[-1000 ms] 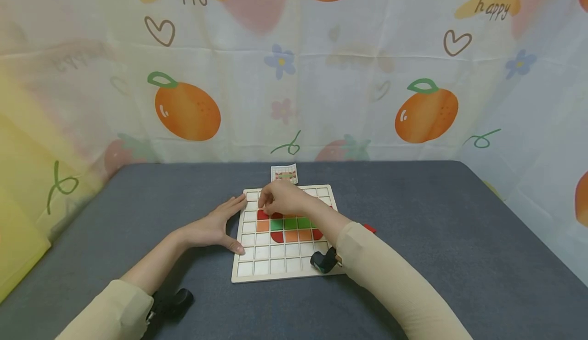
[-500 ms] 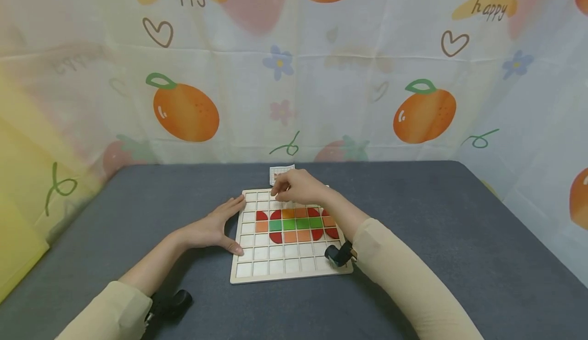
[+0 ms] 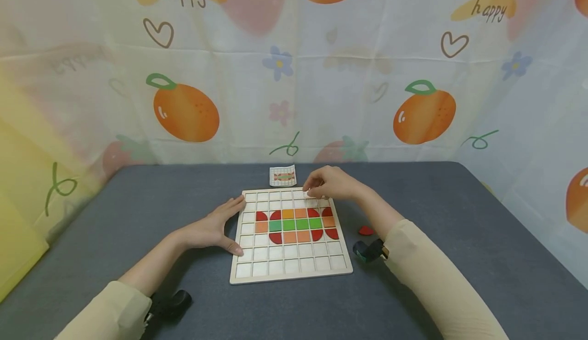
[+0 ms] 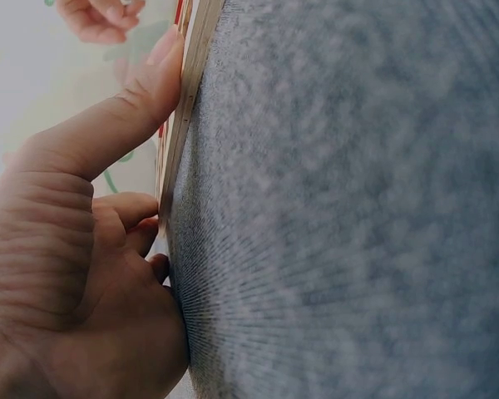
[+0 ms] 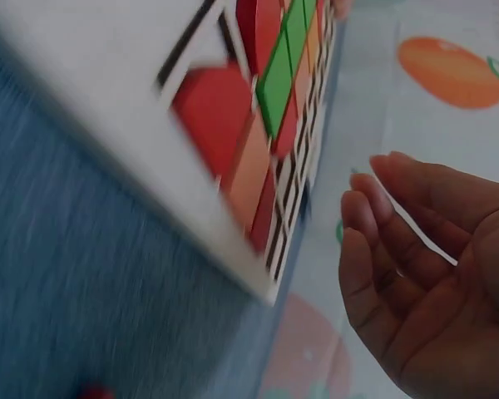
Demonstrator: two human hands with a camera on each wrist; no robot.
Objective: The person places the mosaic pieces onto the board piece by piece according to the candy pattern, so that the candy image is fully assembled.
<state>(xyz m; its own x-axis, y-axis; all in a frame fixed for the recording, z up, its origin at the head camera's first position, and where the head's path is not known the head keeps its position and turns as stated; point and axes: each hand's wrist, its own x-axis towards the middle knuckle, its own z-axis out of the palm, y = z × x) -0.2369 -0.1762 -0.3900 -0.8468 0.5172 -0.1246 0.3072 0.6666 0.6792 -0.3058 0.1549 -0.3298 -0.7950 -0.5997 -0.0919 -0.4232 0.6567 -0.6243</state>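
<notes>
A square wooden grid board lies on the dark table. Red, orange and green flat tiles fill part of its middle rows, the red ones with a rounded corner. My left hand rests along its left side with thumb and fingers spread; the left wrist view shows the thumb against the board's edge. Over the far right corner hovers my right hand. In the right wrist view its fingers are loosely bent, with nothing visible between them.
A small pattern card lies just beyond the board's far edge. One loose red tile is on the table to the right of the board. A printed cloth hangs behind the table.
My right hand has come off the red tile at the pattern's upper left and moved right across the board's far side. That tile stays in its cell. My left hand has kept its place.
</notes>
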